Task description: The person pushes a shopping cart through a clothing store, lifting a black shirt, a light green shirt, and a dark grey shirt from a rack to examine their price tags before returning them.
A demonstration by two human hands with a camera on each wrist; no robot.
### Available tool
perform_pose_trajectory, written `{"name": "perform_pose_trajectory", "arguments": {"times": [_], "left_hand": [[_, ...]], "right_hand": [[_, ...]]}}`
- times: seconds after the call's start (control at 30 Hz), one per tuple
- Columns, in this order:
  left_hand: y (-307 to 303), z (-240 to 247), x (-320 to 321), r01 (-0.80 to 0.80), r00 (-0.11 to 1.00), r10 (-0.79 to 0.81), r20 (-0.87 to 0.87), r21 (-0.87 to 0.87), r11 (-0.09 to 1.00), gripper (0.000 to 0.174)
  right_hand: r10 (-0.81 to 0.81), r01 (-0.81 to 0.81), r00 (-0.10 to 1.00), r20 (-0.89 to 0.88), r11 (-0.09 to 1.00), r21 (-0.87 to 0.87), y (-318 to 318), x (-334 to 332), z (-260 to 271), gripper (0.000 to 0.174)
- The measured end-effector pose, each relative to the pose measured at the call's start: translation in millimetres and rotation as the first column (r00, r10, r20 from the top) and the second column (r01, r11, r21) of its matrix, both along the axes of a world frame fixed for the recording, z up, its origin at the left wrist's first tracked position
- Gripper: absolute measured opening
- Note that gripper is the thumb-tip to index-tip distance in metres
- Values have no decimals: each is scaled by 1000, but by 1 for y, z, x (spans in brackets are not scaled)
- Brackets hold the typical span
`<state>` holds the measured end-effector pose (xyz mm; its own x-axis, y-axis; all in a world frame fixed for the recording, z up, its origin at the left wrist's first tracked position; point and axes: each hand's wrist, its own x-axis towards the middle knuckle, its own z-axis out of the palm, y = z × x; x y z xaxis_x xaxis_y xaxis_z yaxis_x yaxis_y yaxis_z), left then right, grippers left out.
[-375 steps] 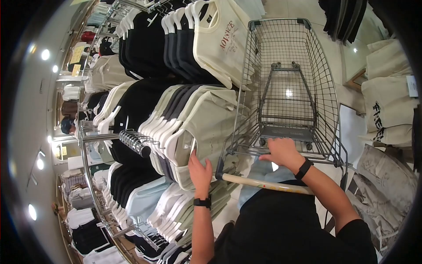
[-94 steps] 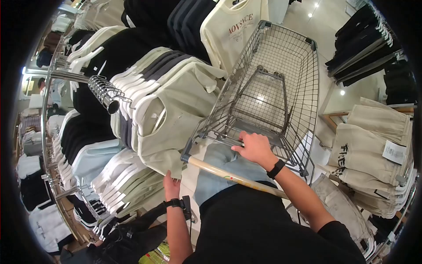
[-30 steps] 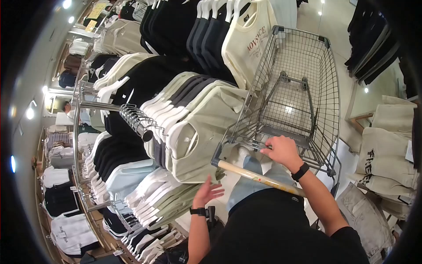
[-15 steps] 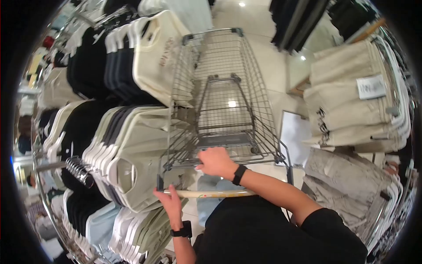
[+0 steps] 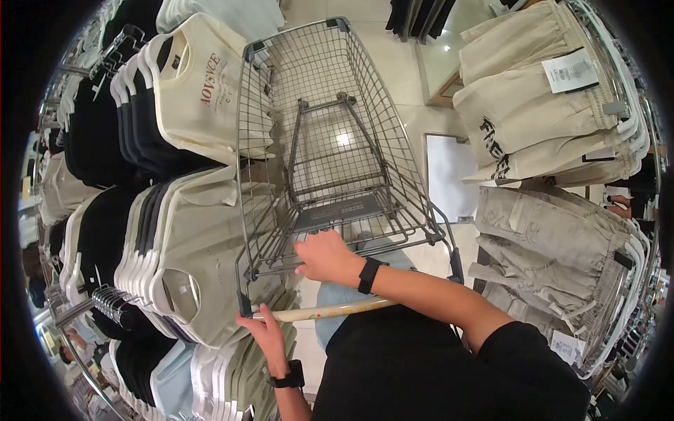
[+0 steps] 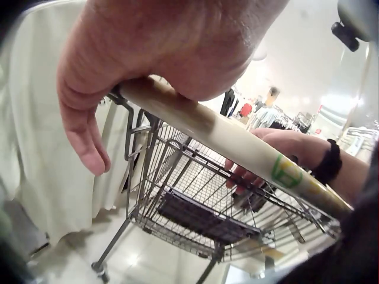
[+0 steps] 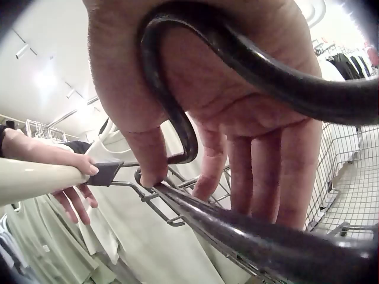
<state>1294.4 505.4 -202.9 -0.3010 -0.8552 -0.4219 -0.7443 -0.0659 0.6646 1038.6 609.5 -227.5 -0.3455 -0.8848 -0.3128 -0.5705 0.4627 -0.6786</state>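
Under my left hand (image 5: 270,333) lies the left end of the cart's pale handle (image 5: 337,309). In the left wrist view the palm of that hand (image 6: 160,53) is on the handle (image 6: 231,139), its fingers bent downward past the end. The right hand (image 5: 326,258) is over the rear wire frame of the metal cart (image 5: 414,165). Seen in the right wrist view, a dark curved bar (image 7: 260,59) crosses the palm of the right hand (image 7: 225,100); its thumb touches a lower bar, and the fingers pass behind that bar.
Shirts on white hangers (image 5: 210,238) stand close along the cart's left side. On the right hang beige trousers (image 5: 533,105) and grey patterned trousers (image 5: 533,252). A white panel (image 5: 449,179) is on the tiled floor beside the cart.
My left hand has left the shirts for the handle's left end. The right hand stays on the frame, and the view has shifted so that the cart and shirts appear further left.
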Motion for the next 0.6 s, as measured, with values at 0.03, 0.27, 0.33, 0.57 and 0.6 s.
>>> {"name": "perform_pose_trajectory", "arguments": {"times": [0.03, 0.27, 0.33, 0.57, 0.6], "left_hand": [[-1, -5, 3, -8, 1000, 8, -2, 2, 1000, 62], [-7, -28, 27, 46, 991, -65, -115, -160, 986, 58], [-6, -27, 34, 74, 993, -89, -71, -197, 978, 60], [-11, 10, 33, 39, 984, -49, -174, -62, 997, 64], [-14, 10, 38, 38, 990, -45, -137, -57, 998, 67]], "right_hand": [[8, -8, 1000, -2, 1000, 2, -1, 0, 1, 35], [54, -52, 997, -54, 998, 40, -3, 10, -1, 42], [81, -78, 995, -64, 995, 62, -4, 16, -1, 43], [79, -77, 997, -5, 980, 181, -11, 23, 9, 46], [71, -67, 997, -13, 981, 180, -12, 24, 6, 46]]}}
